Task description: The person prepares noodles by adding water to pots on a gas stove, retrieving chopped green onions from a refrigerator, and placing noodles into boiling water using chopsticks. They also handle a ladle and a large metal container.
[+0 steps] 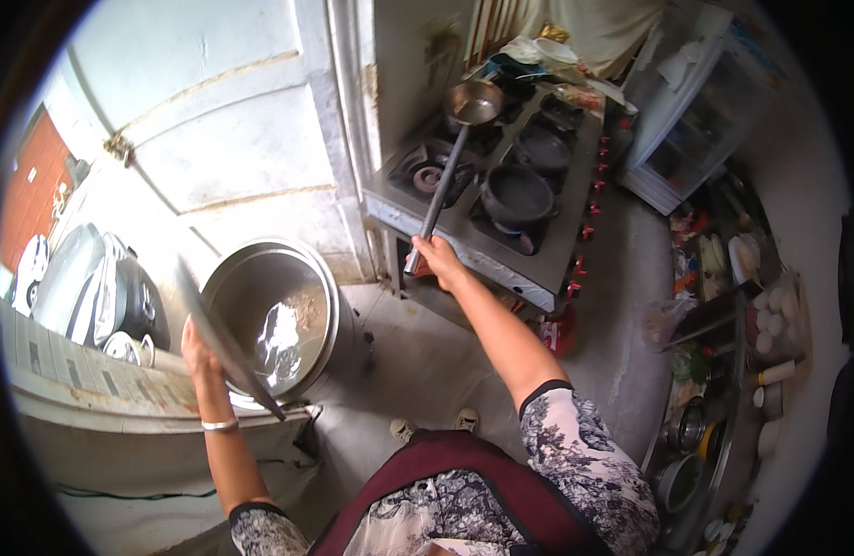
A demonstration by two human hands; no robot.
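My right hand (437, 260) grips the handle end of a long-handled metal ladle (444, 177). The ladle's round bowl extends over the back left part of the stove, and its inside looks wet or shiny. On the left, my left hand (199, 351) holds a large round metal lid (222, 333) on edge, tilted at the near left side of a big metal stockpot (333, 333). Clear-looking liquid (288, 333) reflects light inside the pot, with something pale brown under or on its surface. The fingers of my left hand are partly hidden behind the lid.
Ahead stands a multi-burner gas stove (461, 233) with dark pots (517, 198). A glass-door cabinet (691, 132) is at the back right. Food and bowls fill a counter (719, 389) at right. A pale door (260, 139) and a ledge (107, 389) flank the stockpot.
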